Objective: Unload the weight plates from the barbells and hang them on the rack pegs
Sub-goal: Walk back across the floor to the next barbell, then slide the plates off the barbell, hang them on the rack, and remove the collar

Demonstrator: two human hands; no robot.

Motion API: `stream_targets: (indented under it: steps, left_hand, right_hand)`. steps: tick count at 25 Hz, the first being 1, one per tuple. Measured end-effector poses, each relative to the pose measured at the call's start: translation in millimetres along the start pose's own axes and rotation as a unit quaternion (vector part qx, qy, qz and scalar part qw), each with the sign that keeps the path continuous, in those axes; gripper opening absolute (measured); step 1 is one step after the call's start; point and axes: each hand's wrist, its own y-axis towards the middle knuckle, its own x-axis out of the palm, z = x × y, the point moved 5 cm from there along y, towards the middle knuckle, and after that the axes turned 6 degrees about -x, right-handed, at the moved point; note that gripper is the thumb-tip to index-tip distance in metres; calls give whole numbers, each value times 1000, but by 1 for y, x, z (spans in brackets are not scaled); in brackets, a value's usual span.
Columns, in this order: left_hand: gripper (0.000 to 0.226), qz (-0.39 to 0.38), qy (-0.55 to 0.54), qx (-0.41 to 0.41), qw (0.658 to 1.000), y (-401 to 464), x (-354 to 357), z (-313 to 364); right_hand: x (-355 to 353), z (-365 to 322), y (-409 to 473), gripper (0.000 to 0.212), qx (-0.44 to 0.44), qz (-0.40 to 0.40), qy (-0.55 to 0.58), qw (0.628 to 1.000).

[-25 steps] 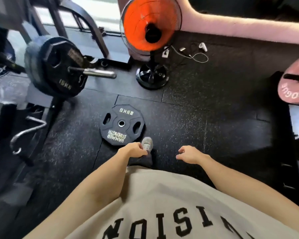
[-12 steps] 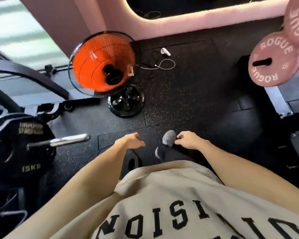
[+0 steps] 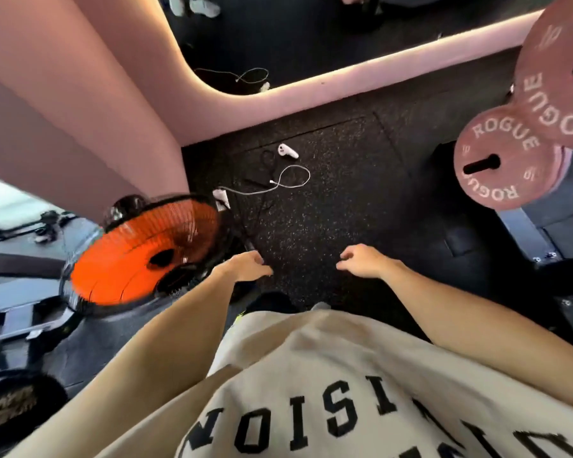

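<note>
Pink bumper plates marked ROGUE hang at the right edge of our view, the smaller plate (image 3: pixel 503 160) threaded on a dark peg (image 3: pixel 480 164) and overlapping a larger plate (image 3: pixel 563 77) above it, both clear of the rubber floor (image 3: pixel 328 226) so they can be slid off sideways, we judge. Our left hand (image 3: pixel 245 267) and right hand (image 3: pixel 366 261) hover over the mat in front of our beige shirt (image 3: pixel 311 391), fingers loosely curled, neither one holding anything. A black plate (image 3: pixel 17 408) sits at the lower left corner of the frame, blurred; whether it rides a barbell we cannot tell. An orange fan (image 3: pixel 143 252) stands just beside our left hand, crowding that side. White earbuds (image 3: pixel 286 151) and a thin white cable (image 3: pixel 288 180) lie on the floor ahead, near the pink wall (image 3: pixel 80 110), a small tripping hazard. Open mat stretches between the fan and the pink plates, and that gap looks like our clearest lane toward the rack frame (image 3: pixel 530 236) on the right.
</note>
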Motion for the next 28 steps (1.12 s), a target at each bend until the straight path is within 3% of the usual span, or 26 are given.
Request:
stream_targets:
  steps: [4,8,12,16,21,28]
  left_hand:
    - [62,-23,86,18,996,50,-64,46]
    - [58,-53,137,50,988,124,-129,96]
    - [60,-79,195,98,973,201,-215,166]
    - [63,-114,259,141,949,248,-272,242]
    - [57,-170,360,206,894,274,-266,343]
    - [60,-147,408,307,847,252,-229,487]
  right_hand:
    - [-59,-20,55,48,8,5,64,998]
    - [-99,-25,114,51,38,-3,110,993]
    - [-162,-18,157,53,104,62,194,973]
    - [-205,-16,166,49,172,136,296,930]
    - [-217,10,147,51,246,210,408,854]
    - [-236,67,113,56,287,276,475,785]
